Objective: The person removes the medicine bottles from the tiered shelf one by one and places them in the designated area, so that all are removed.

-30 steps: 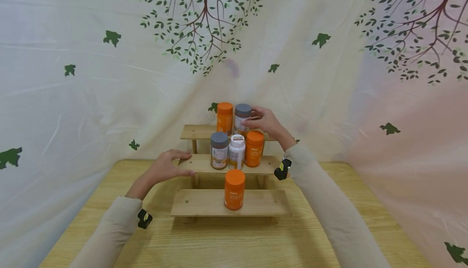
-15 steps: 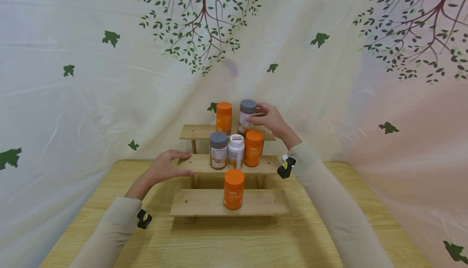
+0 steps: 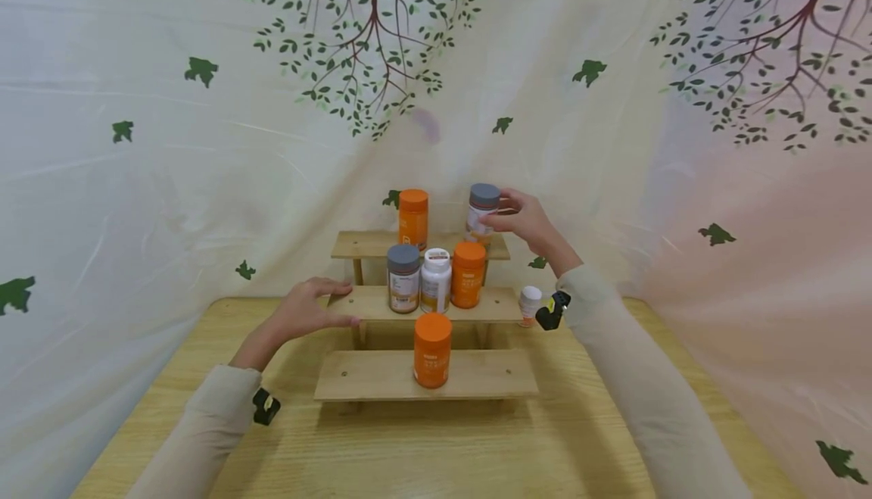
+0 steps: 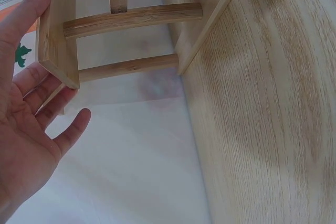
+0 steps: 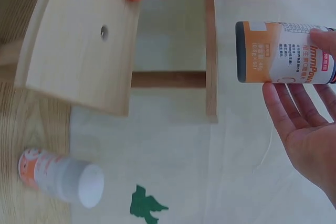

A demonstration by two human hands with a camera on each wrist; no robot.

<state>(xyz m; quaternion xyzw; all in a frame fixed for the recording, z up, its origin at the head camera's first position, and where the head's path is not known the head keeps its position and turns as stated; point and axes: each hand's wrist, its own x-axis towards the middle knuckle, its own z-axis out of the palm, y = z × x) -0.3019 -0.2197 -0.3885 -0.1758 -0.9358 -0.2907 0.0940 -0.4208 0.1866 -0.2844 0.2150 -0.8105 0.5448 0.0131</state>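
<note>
My right hand (image 3: 530, 224) pinches a pill bottle (image 3: 481, 215) with a grey cap, thumb on one side and fingers on the other. In the right wrist view, a gap shows between this pill bottle (image 5: 286, 53) and the top board of the three-step wooden stand (image 3: 361, 245). My left hand (image 3: 303, 311) grips the left end of the stand's middle board, thumb at the front edge and fingers at the back. An orange bottle (image 3: 413, 219) stands on the top step. The middle step bears another grey-capped bottle (image 3: 404, 283), a white bottle (image 3: 435, 283) and an orange bottle (image 3: 468, 279).
One orange bottle (image 3: 432, 355) stands on the lowest step. A small white bottle (image 3: 530, 304) is on the wooden table (image 3: 409, 453), right of the stand. Behind everything hangs a pale cloth (image 3: 286, 143) printed with leaves and branches.
My right hand has moved the grey-capped pill bottle to the right, away from the orange one on the top step. The small white bottle has come into sight. My left hand stays put.
</note>
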